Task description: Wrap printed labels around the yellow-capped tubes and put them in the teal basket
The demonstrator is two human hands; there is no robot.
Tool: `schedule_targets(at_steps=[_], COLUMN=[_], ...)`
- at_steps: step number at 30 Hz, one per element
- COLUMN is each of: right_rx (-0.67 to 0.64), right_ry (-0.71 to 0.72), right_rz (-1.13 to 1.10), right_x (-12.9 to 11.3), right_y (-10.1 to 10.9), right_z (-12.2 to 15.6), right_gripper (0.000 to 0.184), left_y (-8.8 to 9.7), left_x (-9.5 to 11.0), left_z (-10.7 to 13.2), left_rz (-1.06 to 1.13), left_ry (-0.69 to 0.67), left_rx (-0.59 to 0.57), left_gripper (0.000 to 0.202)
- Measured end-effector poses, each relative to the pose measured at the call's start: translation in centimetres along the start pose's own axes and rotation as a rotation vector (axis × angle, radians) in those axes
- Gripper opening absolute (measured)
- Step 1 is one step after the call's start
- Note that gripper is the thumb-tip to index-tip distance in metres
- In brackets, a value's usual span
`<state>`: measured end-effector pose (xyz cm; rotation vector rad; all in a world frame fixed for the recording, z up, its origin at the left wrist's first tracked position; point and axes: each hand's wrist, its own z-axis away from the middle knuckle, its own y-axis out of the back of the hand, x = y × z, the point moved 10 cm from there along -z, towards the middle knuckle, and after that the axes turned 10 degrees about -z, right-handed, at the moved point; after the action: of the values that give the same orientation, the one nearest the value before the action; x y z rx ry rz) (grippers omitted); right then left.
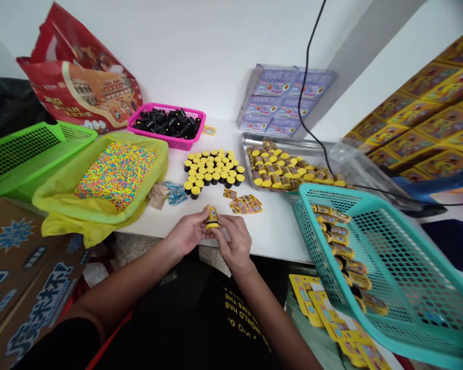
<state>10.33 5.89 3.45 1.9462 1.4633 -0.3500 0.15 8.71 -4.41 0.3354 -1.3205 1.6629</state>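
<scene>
Pinching a tube (212, 217) in left hand (187, 234) and right hand (236, 245) near the capped cluster (213, 172), we are seemingly labelling it; smoothing wanted.

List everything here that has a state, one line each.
held container: capped, labelled, upright, pinched between both hands.
left hand: gripping the container.
right hand: gripping the container.
yellow-capped containers: capped, upright, unlabelled, clustered.
pink basket: filled with loose black containers.
yellow-green bag: open, holding coloured candy beads.
metal tray: loaded with labelled containers lying down.
teal basket: partly filled along its left wall.
</scene>
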Motion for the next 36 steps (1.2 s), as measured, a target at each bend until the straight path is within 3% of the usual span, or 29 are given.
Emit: schedule_targets(at_steps=[5, 14, 22, 36], right_rx=[0.005, -0.021, -0.043, -0.034], right_ry=[-0.01, 0.07, -0.016, 0.072], right_rz=[-0.015, 0.054, -0.041, -0.032], right_x=[0.2, -0.7, 0.2, -0.5], right_y=[0.1, -0.2, -0.8, -0.7], right_z=[0.2, 0.0, 0.2, 0.7], right_gripper=[0.04, 0.037, 0.036, 0.031], left_y=[-0.5, 0.4, 1.1, 1.4], left_x=[-0.5, 0.4, -0.3, -1.2], left_z=[0.3, 0.7, 0.4, 0.5], left_rz=[-0.026, -0.094, -0.063, -0.083], left_ry=[0.009, -0.093, -0.046, -0.057], left_rx=[-0.044, 0.064, 0.109, 0.143], left_gripper=[0.025, 0.037, 0.032, 0.041])
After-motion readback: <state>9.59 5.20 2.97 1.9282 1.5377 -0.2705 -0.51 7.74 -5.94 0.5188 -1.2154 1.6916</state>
